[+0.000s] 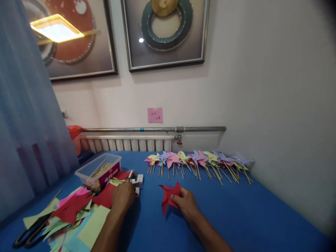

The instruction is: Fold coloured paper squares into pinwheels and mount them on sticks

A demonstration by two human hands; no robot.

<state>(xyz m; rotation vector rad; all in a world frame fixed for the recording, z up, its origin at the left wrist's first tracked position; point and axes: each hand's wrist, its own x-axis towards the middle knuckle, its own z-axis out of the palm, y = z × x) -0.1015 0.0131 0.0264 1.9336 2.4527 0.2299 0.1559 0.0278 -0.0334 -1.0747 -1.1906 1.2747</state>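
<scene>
My right hand (187,203) pinches a folded red paper pinwheel (169,196) and holds it against the blue table (236,217). My left hand (123,198) reaches left to a small white box (138,180) beside a heap of coloured paper squares (76,213). Its fingers curl down over something near the box; what they grip is hidden.
A row of finished paper pinwheels on sticks (199,162) lies along the back of the table. A clear plastic tub with wooden sticks (99,169) stands at the left. Black-handled scissors (31,232) lie at the near left corner. A radiator (126,143) and wall are behind.
</scene>
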